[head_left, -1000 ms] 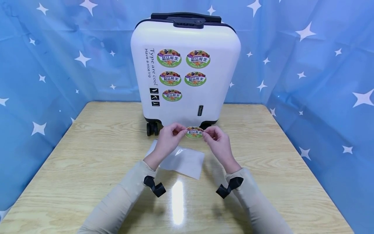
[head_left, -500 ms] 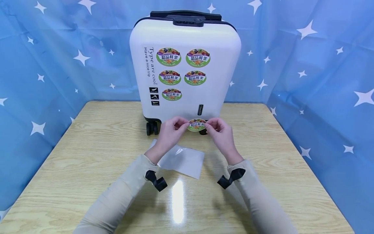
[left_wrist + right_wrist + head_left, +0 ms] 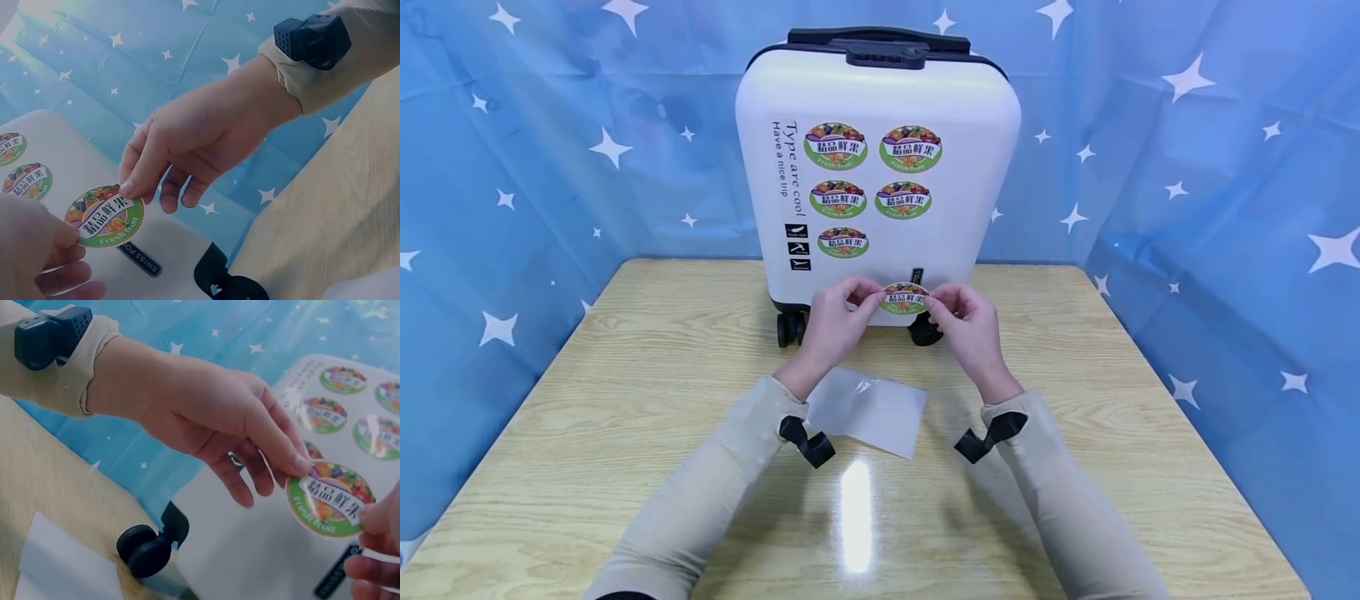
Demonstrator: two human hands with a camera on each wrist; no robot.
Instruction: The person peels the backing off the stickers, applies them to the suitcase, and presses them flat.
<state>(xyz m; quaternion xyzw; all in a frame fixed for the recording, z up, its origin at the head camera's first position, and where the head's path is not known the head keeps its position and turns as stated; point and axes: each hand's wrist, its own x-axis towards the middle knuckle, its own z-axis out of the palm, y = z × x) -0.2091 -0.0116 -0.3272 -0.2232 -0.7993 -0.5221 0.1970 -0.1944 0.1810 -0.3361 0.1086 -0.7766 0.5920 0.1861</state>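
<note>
An oval fruit sticker [image 3: 905, 298] with a green lower band is stretched between both hands in front of the suitcase's lower part. My left hand [image 3: 837, 315] pinches its left edge between thumb and forefinger. The right hand [image 3: 967, 327] pinches the opposite edge the same way. Behind it stands the white suitcase [image 3: 850, 292], bearing several matching stickers; the lowest is a single sticker [image 3: 842, 242] on the left. In the left wrist view, the held sticker [image 3: 105, 216] overlaps the suitcase close to its dark brand plate [image 3: 139, 259].
A white backing sheet [image 3: 876, 412] lies on the wooden table [image 3: 625, 400] below the forearms. The suitcase's black wheels [image 3: 791, 328] rest on the tabletop. A blue curtain [image 3: 1187, 167] with white stars hangs behind and at the sides.
Both hands have risen with the sticker, from near the suitcase's wheels to in front of its lower face. The stickers on the suitcase keep their places.
</note>
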